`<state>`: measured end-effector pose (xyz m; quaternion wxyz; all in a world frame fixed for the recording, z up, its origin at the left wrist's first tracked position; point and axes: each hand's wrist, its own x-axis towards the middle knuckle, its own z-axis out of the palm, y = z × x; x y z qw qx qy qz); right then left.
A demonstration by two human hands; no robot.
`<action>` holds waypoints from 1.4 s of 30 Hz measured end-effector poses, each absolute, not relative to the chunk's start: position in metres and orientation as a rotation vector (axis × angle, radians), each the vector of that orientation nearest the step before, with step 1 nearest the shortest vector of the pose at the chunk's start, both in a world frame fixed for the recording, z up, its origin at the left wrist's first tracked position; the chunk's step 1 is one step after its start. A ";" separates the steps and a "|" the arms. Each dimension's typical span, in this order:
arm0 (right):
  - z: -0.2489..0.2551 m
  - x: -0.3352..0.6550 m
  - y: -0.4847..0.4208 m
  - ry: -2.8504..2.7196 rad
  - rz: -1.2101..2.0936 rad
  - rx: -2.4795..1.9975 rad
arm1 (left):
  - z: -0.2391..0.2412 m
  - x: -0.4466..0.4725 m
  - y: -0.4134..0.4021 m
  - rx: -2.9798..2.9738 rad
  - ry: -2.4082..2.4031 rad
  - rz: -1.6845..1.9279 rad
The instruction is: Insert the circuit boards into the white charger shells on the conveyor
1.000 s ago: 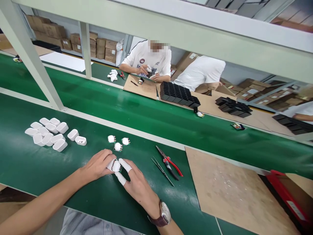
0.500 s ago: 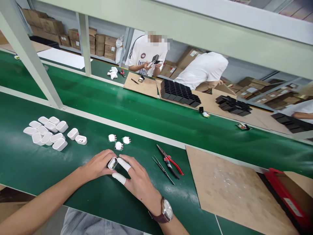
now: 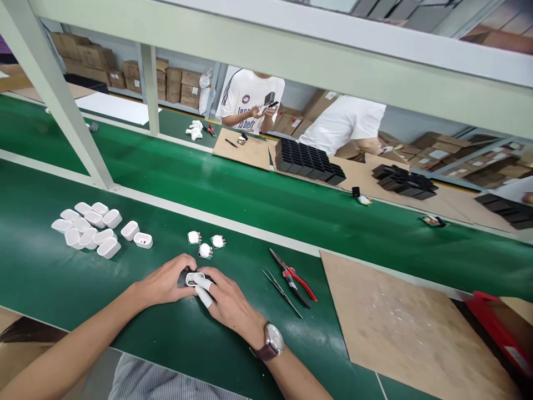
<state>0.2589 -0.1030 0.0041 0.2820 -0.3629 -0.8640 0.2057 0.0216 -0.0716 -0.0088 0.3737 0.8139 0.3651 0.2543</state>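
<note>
My left hand (image 3: 169,280) is closed around a small white plastic charger housing (image 3: 192,282), its open end facing up. Parts inside show only in part, and a dark piece shows at its left side. My right hand (image 3: 227,297), with white finger cots on two fingers and a watch on the wrist, grips the same housing from the right; its covered fingertips press at the opening. Just beyond the hands lie three small circuit boards (image 3: 205,251) with white tops. Farther left stand several empty white housings (image 3: 88,238), and one nearby (image 3: 143,240) shows slots in its end.
Tweezers (image 3: 282,293) and red-handled pliers (image 3: 292,278) lie right of my hands. Beyond them are a brown board (image 3: 387,311) and a red object (image 3: 497,328). A frame post (image 3: 70,105) rises at left. Across the green belt (image 3: 233,189), people work beside black cases (image 3: 306,158).
The housing has turned and shifted slightly in my left hand. My right hand has moved left, bringing its covered fingertips onto the opening. The camera view has shifted a little.
</note>
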 end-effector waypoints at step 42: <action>-0.012 0.305 -0.051 -2.252 0.092 -1.405 | 0.066 -0.046 0.061 2.334 1.613 0.797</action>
